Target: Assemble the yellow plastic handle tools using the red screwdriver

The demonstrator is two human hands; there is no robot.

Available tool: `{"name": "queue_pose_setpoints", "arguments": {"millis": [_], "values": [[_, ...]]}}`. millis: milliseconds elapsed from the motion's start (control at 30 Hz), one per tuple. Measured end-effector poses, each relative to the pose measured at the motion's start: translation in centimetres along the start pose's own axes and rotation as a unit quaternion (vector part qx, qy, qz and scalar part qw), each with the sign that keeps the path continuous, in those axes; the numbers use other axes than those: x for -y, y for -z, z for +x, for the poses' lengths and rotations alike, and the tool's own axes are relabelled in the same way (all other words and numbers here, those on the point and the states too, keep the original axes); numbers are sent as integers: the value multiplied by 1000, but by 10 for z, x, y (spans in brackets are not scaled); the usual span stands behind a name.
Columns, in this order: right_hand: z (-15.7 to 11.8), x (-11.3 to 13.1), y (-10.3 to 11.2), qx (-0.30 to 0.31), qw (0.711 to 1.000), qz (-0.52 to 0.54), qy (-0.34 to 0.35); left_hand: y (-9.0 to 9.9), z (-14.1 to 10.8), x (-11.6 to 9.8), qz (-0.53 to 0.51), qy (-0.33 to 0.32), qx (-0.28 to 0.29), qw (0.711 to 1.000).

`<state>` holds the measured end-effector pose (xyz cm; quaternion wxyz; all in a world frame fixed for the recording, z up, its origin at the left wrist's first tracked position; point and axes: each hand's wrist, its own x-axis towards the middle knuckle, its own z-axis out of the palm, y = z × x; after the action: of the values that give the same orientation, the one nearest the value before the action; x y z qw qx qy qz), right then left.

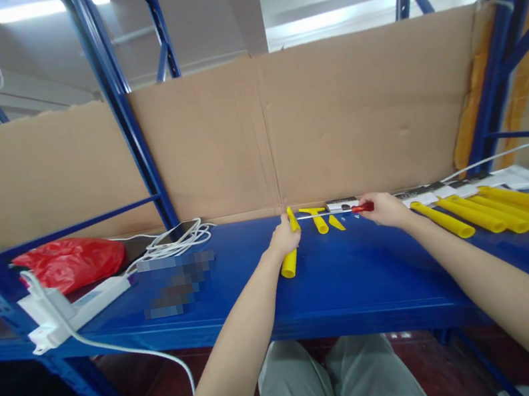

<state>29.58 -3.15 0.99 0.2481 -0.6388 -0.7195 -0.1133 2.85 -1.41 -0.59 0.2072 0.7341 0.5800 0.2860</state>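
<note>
My left hand (284, 236) is closed round a yellow tube (289, 265) that leans over the blue shelf. In my right hand (384, 209) is a screwdriver (363, 207) with a red handle, held level. Its thin shaft points left, and the tip meets or passes close to the upper part of the tube; I cannot tell whether it touches. Between my hands lie a yellow T-shaped piece (320, 224), a small flat yellow piece (336, 223) and a few tiny bits. Behind them is a small black-and-white package (341, 205).
Several yellow tubes (443, 220) lie side by side on the blue shelf (353, 278) at the right. At the left are a white power strip (99, 301), a coiled white cable (171, 244) and a red plastic bag (77, 262). A cardboard sheet (356, 108) stands behind.
</note>
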Motion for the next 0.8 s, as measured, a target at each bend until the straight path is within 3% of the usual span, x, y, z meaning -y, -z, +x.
{"name": "queue_pose_setpoints", "arguments": {"millis": [800], "values": [[3, -7, -6, -9, 999, 38, 3, 0, 0, -2, 3, -1, 2, 1000]]}}
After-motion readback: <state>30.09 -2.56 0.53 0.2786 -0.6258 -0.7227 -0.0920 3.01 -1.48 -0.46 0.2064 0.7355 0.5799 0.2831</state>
